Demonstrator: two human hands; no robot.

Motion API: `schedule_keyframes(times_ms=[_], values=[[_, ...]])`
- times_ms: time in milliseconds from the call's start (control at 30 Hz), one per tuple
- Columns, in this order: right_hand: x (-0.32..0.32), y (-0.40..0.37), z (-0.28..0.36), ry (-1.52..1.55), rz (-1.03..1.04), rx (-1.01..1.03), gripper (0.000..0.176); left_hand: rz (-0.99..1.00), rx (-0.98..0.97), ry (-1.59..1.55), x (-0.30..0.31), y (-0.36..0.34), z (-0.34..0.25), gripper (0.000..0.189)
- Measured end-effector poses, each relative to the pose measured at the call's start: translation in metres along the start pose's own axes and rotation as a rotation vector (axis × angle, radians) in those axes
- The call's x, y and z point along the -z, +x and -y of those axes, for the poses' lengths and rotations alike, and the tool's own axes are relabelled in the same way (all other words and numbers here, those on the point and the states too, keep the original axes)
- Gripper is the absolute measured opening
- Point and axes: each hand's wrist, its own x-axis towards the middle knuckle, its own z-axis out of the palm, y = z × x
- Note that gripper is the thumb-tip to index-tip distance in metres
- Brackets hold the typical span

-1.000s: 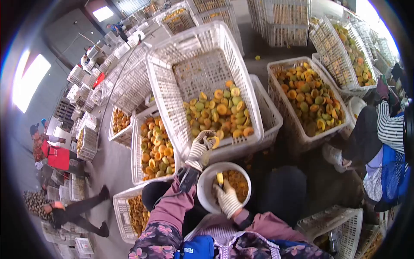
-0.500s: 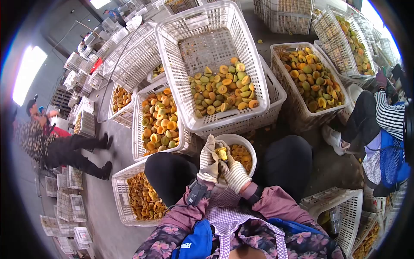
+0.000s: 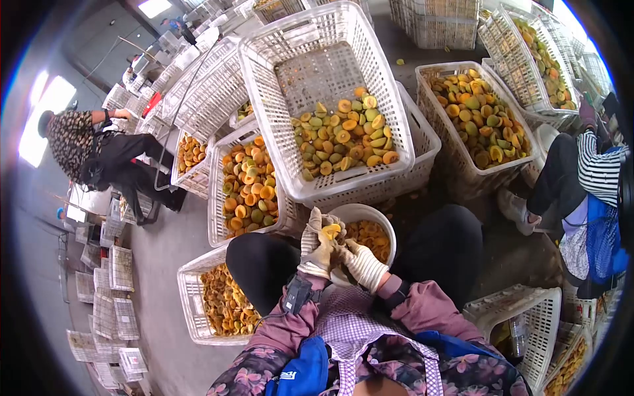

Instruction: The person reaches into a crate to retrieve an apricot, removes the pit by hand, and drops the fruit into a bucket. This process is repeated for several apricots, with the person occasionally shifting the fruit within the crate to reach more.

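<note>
My left hand [image 3: 316,245], in a dirty white work glove, is closed around a yellow fruit half [image 3: 331,230], which looks like peach or apricot. Close beside it, my right hand [image 3: 365,265] wears a striped white glove. Its fingers are curled together toward the fruit, and what they hold is hidden. Both hands are above my lap, at the near side of a white bucket [image 3: 394,245] of orange-yellow fruit pieces [image 3: 370,239]. Ahead of them, a large white crate [image 3: 330,187] is tilted toward me, with fruit halves [image 3: 343,135] gathered at its near end.
Crates of fruit stand left [image 3: 218,221] and right [image 3: 456,168]. A lower-left crate [image 3: 188,307] holds darker fruit pieces. At right sits a person in a striped sleeve [image 3: 598,165]; at left another person in dark trousers [image 3: 135,152] bends toward crates. An open-sided crate [image 3: 548,310] is at lower right.
The fruit half in my left hand has turned and shifted slightly left and down, and my right hand has drawn a little apart from it. The person at left has moved and bent forward.
</note>
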Motion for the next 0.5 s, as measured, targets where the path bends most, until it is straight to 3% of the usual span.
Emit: schedule_keyframes(times_ms=[33, 67, 133, 300, 400, 467, 500], values=[[0.005, -0.005, 0.034, -0.165, 0.003, -0.054, 0.04, 0.038, -0.067, 0.085, -0.002, -0.004, 0.005, 0.034], [0.005, -0.007, 0.044, -0.162, -0.002, -0.059, 0.04, 0.039, -0.061, 0.089, -0.005, -0.007, 0.008, 0.034], [0.005, -0.008, 0.053, -0.468, -0.092, -0.13, 0.04, -0.047, -0.084, 0.107, -0.011, -0.011, 0.014, 0.034], [0.001, -0.01, 0.034, -0.411, -0.061, -0.148, 0.04, -0.003, -0.063, 0.065, -0.011, -0.007, 0.014, 0.036], [0.0, -0.012, 0.009, -0.192, 0.005, -0.005, 0.035, 0.163, -0.076, 0.227, -0.002, -0.005, 0.01, 0.038], [0.016, -0.02, 0.057, 0.573, 0.349, -0.552, 0.036, 0.416, -0.163, 0.488, 0.008, 0.0, 0.004, 0.039], [0.014, -0.021, 0.07, 0.548, 0.366, -0.548, 0.04, 0.412, -0.201, 0.436, 0.01, 0.006, -0.001, 0.041]])
